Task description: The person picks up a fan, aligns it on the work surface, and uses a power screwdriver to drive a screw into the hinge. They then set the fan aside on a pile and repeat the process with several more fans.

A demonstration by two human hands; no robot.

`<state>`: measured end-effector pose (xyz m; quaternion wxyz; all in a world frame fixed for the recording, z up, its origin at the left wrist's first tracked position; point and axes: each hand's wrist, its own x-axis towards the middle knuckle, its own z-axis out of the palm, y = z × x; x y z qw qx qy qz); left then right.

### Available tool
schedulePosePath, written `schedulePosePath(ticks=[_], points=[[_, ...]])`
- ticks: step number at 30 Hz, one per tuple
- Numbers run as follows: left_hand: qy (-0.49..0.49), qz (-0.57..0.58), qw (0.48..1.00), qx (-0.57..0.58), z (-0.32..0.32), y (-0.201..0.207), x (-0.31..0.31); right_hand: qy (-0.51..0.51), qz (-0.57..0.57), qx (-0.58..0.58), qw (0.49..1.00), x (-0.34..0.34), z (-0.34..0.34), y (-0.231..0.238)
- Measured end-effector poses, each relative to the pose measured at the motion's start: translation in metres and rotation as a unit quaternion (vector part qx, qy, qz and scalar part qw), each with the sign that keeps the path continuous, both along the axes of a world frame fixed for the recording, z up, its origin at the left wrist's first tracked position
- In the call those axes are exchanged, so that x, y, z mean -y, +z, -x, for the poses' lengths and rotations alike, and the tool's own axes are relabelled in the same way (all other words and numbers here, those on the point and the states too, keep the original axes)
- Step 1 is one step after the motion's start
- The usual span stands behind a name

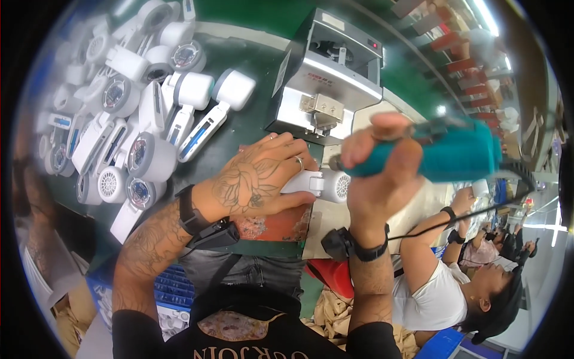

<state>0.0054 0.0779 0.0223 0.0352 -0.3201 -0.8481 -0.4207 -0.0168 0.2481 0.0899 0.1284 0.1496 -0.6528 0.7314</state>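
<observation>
My left hand point(260, 170) lies over a white handheld fan point(339, 185), fingers wrapped round its body and pressing it to the bench. The fan's round, slotted head sticks out to the right of the fingers. Gripped in my right hand point(382, 164) is a teal electric screwdriver point(457, 149), raised above the fan with its bit end toward the left. The right hand is slightly blurred, and the bit tip is hard to make out. A cable trails from the screwdriver's right end.
A large pile of white fan parts point(119, 96) covers the bench's left side. Behind my hands stands a grey and black machine point(329, 66). A reddish mat point(272, 224) lies by my left wrist. To the right, a co-worker in a white shirt point(436, 293) works close by.
</observation>
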Motion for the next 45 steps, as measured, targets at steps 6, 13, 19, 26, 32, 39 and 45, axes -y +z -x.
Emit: schedulePosePath(ticks=[6,13,19,26,32,39,45], points=[[-0.008,-0.002,1.0,0.009,-0.001,0.0,0.0,-0.007,-0.038,0.005,0.999,-0.012,-0.012,-0.006],[-0.009,0.01,1.0,0.011,-0.002,0.002,-0.001,-0.008,-0.029,0.016,0.999,-0.011,-0.013,-0.01],[-0.004,0.01,1.0,-0.005,-0.002,-0.002,-0.001,-0.007,-0.035,0.02,0.999,-0.008,-0.012,-0.014],[-0.002,0.026,1.0,0.003,-0.001,-0.001,-0.003,0.016,-0.026,0.003,1.0,-0.008,-0.008,-0.021],[-0.001,0.033,0.999,0.006,-0.003,0.0,-0.001,0.021,-0.028,0.009,0.999,-0.006,-0.009,-0.019],[-0.002,-0.005,1.0,-0.028,-0.005,-0.006,-0.001,-0.068,-0.035,-0.03,0.997,0.018,0.02,0.005],[0.014,-0.001,0.999,-0.043,-0.005,-0.006,0.0,-0.024,-0.036,-0.089,0.995,0.026,0.044,-0.006]])
